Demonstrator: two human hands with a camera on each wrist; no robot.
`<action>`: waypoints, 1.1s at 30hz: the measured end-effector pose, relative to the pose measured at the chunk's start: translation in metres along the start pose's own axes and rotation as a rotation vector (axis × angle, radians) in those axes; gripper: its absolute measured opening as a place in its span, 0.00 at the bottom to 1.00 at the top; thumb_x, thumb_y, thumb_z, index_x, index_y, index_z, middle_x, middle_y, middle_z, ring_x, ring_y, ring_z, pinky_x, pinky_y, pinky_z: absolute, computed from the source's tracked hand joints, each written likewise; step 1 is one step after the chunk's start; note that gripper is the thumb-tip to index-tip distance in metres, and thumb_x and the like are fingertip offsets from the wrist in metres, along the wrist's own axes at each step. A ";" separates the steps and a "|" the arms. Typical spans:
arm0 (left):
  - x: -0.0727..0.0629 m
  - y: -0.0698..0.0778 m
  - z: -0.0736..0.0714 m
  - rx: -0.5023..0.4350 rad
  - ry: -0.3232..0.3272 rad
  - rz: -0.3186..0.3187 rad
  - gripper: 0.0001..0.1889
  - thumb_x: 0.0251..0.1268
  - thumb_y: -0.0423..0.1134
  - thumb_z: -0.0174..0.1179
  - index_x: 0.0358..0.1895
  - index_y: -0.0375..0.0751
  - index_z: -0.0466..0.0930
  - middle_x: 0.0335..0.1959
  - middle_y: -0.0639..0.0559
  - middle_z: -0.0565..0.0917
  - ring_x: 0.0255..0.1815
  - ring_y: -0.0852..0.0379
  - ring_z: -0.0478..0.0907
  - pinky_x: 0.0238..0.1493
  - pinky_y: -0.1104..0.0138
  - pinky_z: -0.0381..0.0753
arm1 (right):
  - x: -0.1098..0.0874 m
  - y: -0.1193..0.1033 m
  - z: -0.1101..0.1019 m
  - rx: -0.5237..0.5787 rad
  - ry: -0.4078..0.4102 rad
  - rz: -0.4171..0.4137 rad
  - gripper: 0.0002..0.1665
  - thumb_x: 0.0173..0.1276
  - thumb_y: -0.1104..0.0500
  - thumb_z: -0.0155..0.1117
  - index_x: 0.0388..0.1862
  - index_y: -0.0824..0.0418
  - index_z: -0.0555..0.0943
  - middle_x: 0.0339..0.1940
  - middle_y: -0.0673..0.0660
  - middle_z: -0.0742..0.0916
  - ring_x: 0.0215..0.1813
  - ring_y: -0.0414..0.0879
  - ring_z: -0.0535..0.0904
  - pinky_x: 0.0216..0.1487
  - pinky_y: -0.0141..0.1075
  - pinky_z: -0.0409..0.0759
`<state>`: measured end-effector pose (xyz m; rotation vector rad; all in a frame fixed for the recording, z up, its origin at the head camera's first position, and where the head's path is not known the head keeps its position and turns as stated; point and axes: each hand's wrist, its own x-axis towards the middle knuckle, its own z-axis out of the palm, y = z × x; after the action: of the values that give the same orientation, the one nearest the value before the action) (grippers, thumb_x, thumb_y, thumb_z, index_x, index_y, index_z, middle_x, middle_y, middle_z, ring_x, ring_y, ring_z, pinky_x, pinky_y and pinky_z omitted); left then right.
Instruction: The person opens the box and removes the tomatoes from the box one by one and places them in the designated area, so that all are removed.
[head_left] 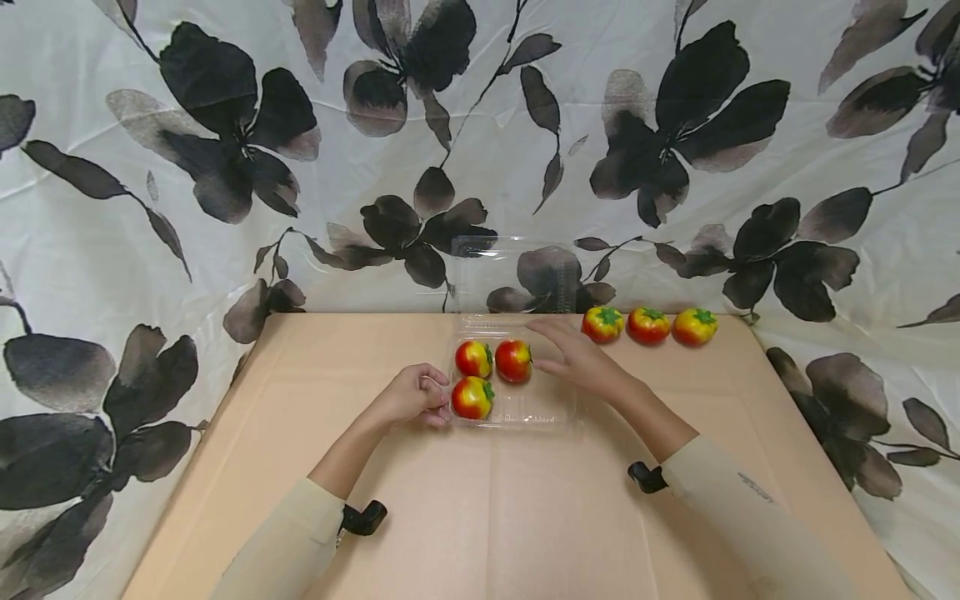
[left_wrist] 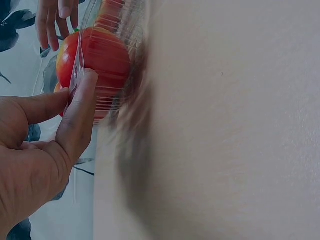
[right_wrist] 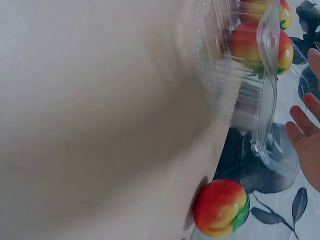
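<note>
A clear plastic clamshell box point(head_left: 542, 408) lies on the table with its hinged lid point(head_left: 517, 275) raised at the back. Inside it sit three red-and-yellow, persimmon-like fruits with green leafy tops: one at back left point(head_left: 473, 358), one beside it point(head_left: 513, 361), one at front left point(head_left: 472, 398). My left hand point(head_left: 412, 396) pinches the box's left rim between thumb and finger, as the left wrist view shows. Over the box's back right part hovers my right hand point(head_left: 581, 358), fingers spread and holding nothing. In the right wrist view a fruit point(right_wrist: 261, 47) shows through the box wall.
Three more such fruits stand in a row at the table's back edge, right of the box: a left one point(head_left: 602, 324), a middle one point(head_left: 648, 326) and a right one point(head_left: 694, 327). Behind the tan table point(head_left: 562, 517) hangs a white cloth point(head_left: 525, 167) with dark flowers.
</note>
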<state>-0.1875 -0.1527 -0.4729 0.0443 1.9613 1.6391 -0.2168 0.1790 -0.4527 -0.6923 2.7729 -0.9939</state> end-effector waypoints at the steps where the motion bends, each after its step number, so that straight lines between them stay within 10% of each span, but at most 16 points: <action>1: 0.000 0.000 0.000 0.001 -0.001 -0.001 0.15 0.71 0.22 0.59 0.56 0.25 0.67 0.34 0.34 0.85 0.28 0.49 0.88 0.37 0.55 0.93 | 0.002 -0.001 0.001 -0.010 -0.013 -0.004 0.41 0.71 0.50 0.71 0.79 0.50 0.67 0.81 0.57 0.69 0.82 0.59 0.60 0.80 0.64 0.62; 18: 0.001 0.000 0.001 -0.004 0.001 0.004 0.14 0.71 0.21 0.58 0.55 0.24 0.67 0.31 0.36 0.84 0.27 0.50 0.87 0.38 0.53 0.92 | 0.025 -0.001 0.025 -0.162 -0.049 -0.078 0.37 0.67 0.53 0.76 0.73 0.57 0.75 0.72 0.60 0.75 0.75 0.58 0.69 0.79 0.55 0.70; 33: -0.001 0.003 0.001 -0.008 -0.006 0.008 0.15 0.70 0.20 0.59 0.55 0.24 0.67 0.29 0.41 0.84 0.26 0.51 0.87 0.36 0.55 0.93 | 0.023 -0.002 0.042 -0.008 -0.065 -0.063 0.34 0.63 0.55 0.79 0.66 0.52 0.74 0.66 0.55 0.78 0.71 0.54 0.72 0.77 0.55 0.72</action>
<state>-0.1875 -0.1509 -0.4698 0.0541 1.9527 1.6497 -0.2258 0.1431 -0.4833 -0.8034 2.7161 -0.9536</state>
